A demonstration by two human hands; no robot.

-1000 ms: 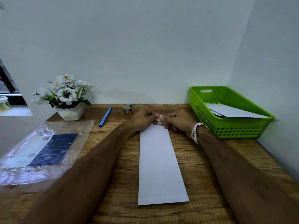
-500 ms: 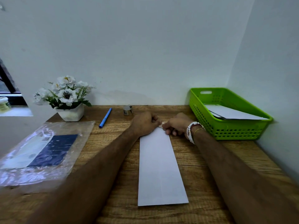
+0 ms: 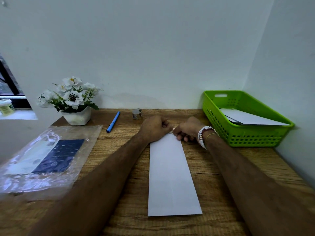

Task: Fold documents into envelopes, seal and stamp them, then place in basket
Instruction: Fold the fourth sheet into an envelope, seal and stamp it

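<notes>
Head view: the envelope (image 3: 171, 176) lies lengthwise at centre frame on the desk (image 3: 115, 143). The left hand (image 3: 154, 127) and right hand (image 3: 187, 129) meet at its far end, fingers curled and pinching that edge, probably to seal it. The basket (image 3: 247, 138) waits at right.

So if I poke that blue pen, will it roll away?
Probably a little. The blue pen looks slim and round and lies flat on the wooden table, so a sideways poke would likely roll it. A push along its length would more likely just slide it. It looks light, so it should lift easily.
</notes>
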